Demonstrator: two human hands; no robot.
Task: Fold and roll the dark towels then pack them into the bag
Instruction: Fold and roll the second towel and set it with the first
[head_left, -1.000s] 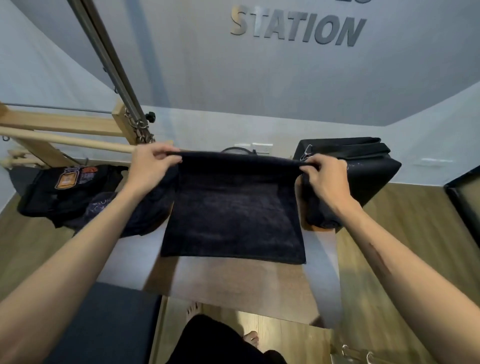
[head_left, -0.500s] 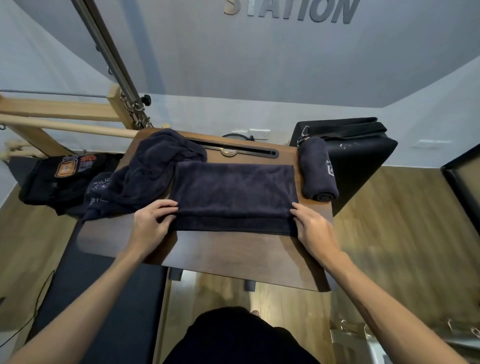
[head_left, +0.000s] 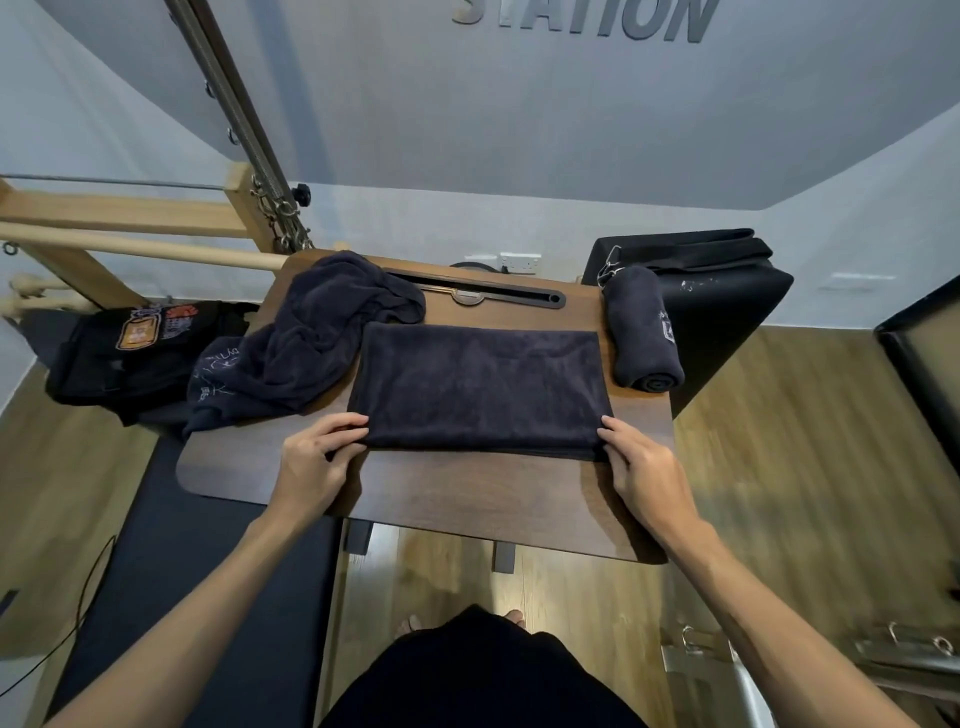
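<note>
Since a second ago we have brought the towel (head_left: 480, 387) down from the air and laid it folded flat on the desk (head_left: 467, 493), and since the last half second our hands have hardly shifted. Our left hand (head_left: 317, 460) pinches the near left corner of the towel, fingers curled over the edge with the thumb beneath; that grip is closed on the cloth. Our right hand (head_left: 641, 467) sits at the near right corner, fingertips on the folded edge and slightly bent, though we cannot tell whether the thumb is under the cloth. The towel lies as a wide rectangle across the middle of the desk, its near edge running between our two hands. Just beside it on the left, touching its far left corner, a loose heap (head_left: 306, 343) of dark towels spills over the desk's left edge. On the right, near but apart from it, a rolled towel (head_left: 641, 327) lies on the desk, its rolled end facing us. Behind that roll stands a black bag (head_left: 727, 291). Another black bag with an orange patch (head_left: 135, 343) lies on the floor to the left.
</note>
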